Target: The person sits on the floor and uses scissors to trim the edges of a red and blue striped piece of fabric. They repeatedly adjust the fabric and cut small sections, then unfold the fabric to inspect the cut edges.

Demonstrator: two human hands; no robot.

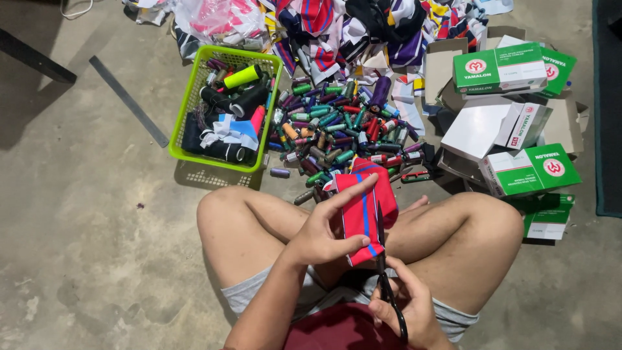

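I sit cross-legged on a concrete floor. My left hand [324, 230] holds a folded red cloth piece with blue and white stripes [365, 210] upright above my lap, thumb along its top edge. My right hand [408, 311] grips black-handled scissors [385, 272], whose blades point up into the lower edge of the cloth.
A pile of several coloured thread spools [337, 129] lies on the floor ahead of my knees. A lime-green basket [194, 97] with dark rolls stands at the left. Green and white boxes [518, 123] sit at the right. Striped fabric scraps [363, 26] are heaped beyond. A grey ruler [127, 100] lies left.
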